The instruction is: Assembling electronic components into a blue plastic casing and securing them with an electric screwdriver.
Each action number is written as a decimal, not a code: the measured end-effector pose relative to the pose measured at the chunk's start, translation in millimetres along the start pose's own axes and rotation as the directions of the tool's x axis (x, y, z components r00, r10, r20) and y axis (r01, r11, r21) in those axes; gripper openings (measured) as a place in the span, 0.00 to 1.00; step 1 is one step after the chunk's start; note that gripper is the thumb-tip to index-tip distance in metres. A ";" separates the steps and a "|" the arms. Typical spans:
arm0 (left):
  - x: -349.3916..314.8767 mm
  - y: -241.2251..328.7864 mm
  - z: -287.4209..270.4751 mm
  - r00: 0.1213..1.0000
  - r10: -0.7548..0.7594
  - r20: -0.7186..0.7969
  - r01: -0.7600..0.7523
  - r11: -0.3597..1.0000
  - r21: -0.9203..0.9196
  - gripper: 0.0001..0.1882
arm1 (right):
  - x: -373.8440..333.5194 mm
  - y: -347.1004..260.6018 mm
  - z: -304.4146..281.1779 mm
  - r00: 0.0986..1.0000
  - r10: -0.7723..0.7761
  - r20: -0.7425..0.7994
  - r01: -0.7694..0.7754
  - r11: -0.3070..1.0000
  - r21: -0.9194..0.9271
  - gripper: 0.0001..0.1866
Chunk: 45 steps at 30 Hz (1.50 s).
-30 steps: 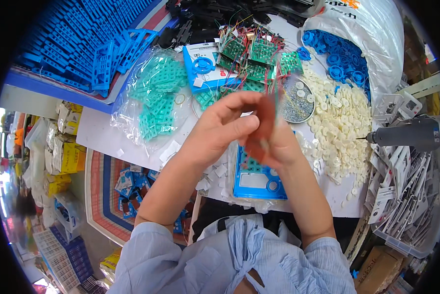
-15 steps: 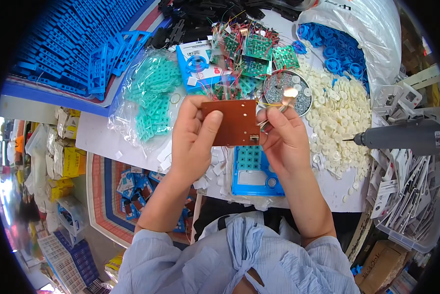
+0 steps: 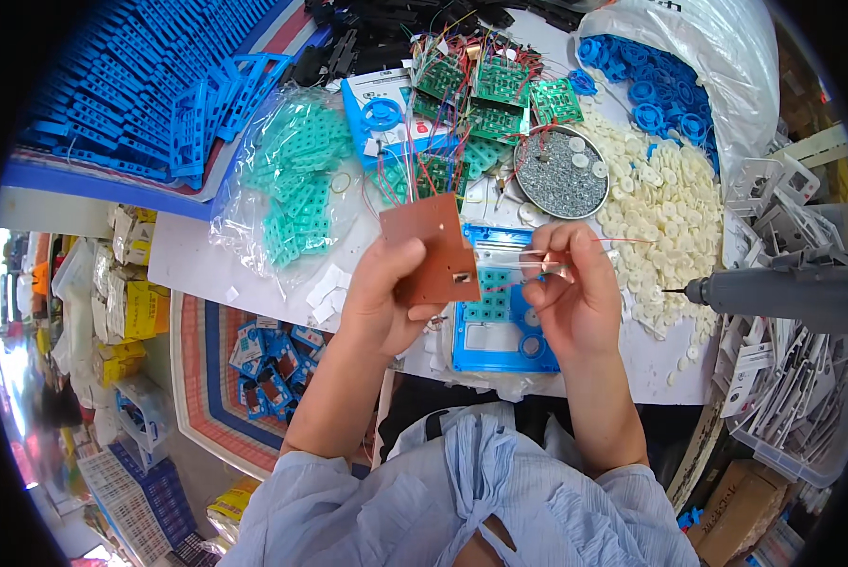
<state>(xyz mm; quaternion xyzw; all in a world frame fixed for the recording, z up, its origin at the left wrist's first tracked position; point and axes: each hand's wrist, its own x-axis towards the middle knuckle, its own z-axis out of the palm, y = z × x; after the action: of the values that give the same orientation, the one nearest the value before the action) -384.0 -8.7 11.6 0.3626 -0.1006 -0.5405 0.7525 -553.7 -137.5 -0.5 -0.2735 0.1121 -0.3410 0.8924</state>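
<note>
Gripping the brown circuit board (image 3: 432, 248) in my left hand (image 3: 384, 295), thumb pressed on its face, I hold it tilted above the white table (image 3: 651, 378), by the upper left of the blue casing (image 3: 504, 362) with its teal button pad (image 3: 485, 307). My right hand (image 3: 580, 298) is pinched closed on a small shiny piece (image 3: 559, 271), too blurred to name, and a thin red wire (image 3: 623, 239) sticks out to its right. Beyond my hands sits a round dish (image 3: 530, 205) of small silvery parts (image 3: 558, 180), next to a heap of cream discs (image 3: 660, 194)
</note>
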 end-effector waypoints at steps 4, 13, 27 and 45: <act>-4.7 -7.1 -12.4 0.995 -0.080 0.061 0.089 0.984 -0.156 0.26 | -5.3 -5.0 18.0 0.986 -0.149 -0.079 0.118 0.943 -0.312 0.17; 1.5 -20.2 -19.0 0.978 0.088 0.191 0.007 0.893 -0.451 0.28 | -39.8 13.2 -10.3 0.771 0.637 0.011 -0.621 0.756 -0.207 0.22; -13.5 -24.0 -7.4 0.902 0.122 0.413 -0.066 0.987 -0.148 0.34 | -18.7 4.1 14.8 0.989 0.137 -0.048 -0.133 0.988 0.072 0.15; -18.3 -21.2 -21.2 0.914 0.050 0.402 -0.035 0.998 -0.044 0.44 | -31.2 -10.3 10.5 0.972 0.006 0.236 0.155 0.737 -0.658 0.30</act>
<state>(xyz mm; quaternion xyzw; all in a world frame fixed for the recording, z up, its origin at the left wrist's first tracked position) -395.5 13.6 -13.0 0.2275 -0.2515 -0.5888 0.7336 -578.5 -118.7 14.5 -0.6173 0.1157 -0.2806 0.7258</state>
